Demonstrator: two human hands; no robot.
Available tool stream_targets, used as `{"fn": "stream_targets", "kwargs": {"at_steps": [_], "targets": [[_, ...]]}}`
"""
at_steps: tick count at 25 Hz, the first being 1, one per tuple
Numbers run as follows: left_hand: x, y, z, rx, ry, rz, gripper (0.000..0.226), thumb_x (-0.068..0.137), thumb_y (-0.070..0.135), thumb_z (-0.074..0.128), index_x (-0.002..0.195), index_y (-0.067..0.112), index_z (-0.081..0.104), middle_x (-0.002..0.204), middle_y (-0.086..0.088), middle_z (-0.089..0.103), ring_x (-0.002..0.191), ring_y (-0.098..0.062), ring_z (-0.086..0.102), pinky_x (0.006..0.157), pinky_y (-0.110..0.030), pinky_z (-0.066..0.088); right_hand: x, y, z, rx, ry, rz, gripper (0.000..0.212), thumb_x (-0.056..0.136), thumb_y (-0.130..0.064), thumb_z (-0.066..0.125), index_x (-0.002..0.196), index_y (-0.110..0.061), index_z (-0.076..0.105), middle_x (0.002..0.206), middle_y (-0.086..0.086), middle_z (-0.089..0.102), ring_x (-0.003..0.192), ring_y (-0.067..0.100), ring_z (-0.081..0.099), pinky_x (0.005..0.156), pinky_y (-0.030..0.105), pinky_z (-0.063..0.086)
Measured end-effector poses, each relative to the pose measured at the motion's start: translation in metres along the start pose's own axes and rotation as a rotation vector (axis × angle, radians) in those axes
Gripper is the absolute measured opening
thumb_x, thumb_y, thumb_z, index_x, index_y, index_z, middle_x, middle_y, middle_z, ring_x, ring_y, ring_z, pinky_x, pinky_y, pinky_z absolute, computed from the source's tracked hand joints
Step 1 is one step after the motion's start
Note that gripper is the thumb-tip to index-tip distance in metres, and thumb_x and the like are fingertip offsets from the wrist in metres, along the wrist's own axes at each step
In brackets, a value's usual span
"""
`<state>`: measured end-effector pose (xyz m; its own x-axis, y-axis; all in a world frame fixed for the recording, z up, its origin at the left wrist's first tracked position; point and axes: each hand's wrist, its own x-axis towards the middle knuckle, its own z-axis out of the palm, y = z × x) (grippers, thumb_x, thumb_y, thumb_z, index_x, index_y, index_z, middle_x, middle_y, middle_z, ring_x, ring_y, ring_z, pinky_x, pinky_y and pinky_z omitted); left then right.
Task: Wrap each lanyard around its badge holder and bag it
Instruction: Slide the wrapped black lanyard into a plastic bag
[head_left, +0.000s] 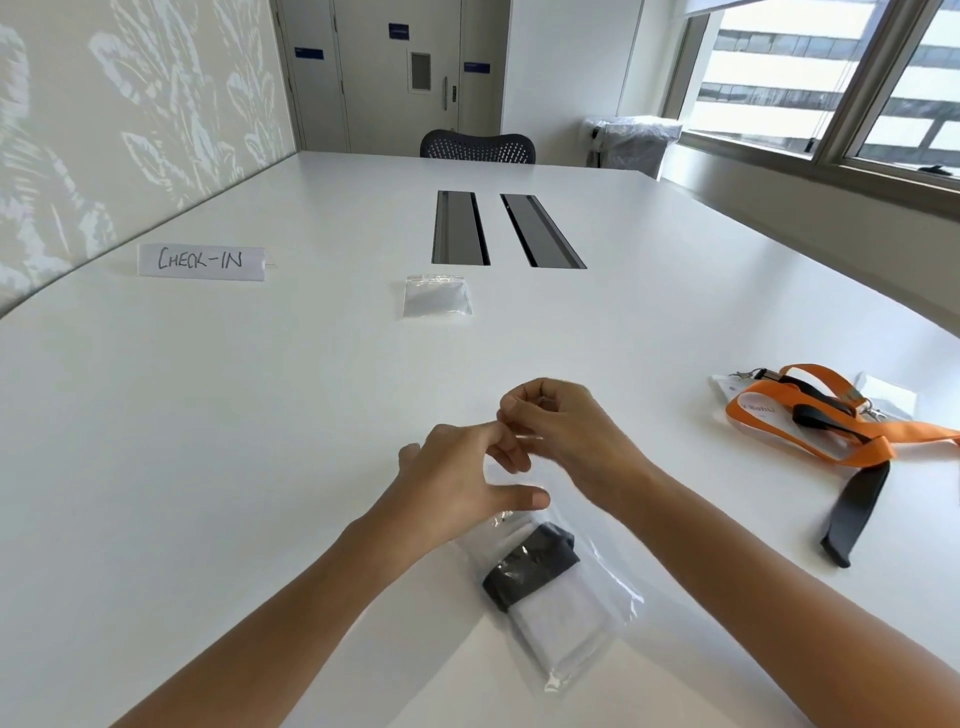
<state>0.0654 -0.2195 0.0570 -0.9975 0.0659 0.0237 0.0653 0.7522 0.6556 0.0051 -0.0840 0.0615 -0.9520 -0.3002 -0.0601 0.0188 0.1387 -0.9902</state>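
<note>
1. Right hand (561, 431): grip is closed. Fingers are curled and pinch the top edge of the clear bag (597, 587), lifting that edge just off the bench (208, 441).
2. Left hand (462, 467): grip is also closed on the same bag mouth. Its fingertips touch the right hand's, and the thumb stretches out across the bag below. Motion blur at the mouth, so I can't tell if the seal is pressed shut.
3. Inside the bag is a white badge holder (556, 618) with a black lanyard (530, 566) wound around its upper half. The bag lies flat on the bench, angled toward the near right, between the two forearms.
4. Well off to the right is the unbagged pile: an orange lanyard (810, 434) and a loose black lanyard (854, 512) tangled over each other, lying across two more badge holders (727, 387).
5. Further out on the centre of the bench, one empty bag (437, 297) lies flat, just in front of the two cable slots (460, 228).
6. Far left: a folded paper CHECK-IN sign (201, 262) stands upright.
7. A chair (478, 146) sits at the far end of the bench.
</note>
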Motion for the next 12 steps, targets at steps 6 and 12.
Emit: {"fn": "stream_targets", "kwargs": {"at_steps": [6,12], "targets": [[-0.005,-0.008,-0.003,0.022,-0.070,-0.107,0.036,0.072,0.056,0.073,0.094,0.031,0.063,0.098,0.014,0.063,0.095,-0.007,0.056,0.097,-0.041,0.043,-0.013,-0.012,-0.036,-0.716,-0.265,-0.178,0.010,0.084,-0.023,0.075,0.091,-0.029,0.075,0.088,-0.018,0.073,0.079,0.001,0.068,0.076,0.012,0.051],[-0.015,-0.015,0.000,0.064,-0.138,-0.186,0.023,0.077,0.049,0.072,0.083,0.029,0.061,0.080,0.012,0.058,0.080,-0.011,0.056,0.070,-0.028,0.041,-0.021,0.003,-0.032,-0.811,-0.375,-0.132,0.034,0.080,-0.029,0.079,0.113,-0.026,0.070,0.107,-0.011,0.071,0.093,0.006,0.065,0.076,0.005,0.046]]}}
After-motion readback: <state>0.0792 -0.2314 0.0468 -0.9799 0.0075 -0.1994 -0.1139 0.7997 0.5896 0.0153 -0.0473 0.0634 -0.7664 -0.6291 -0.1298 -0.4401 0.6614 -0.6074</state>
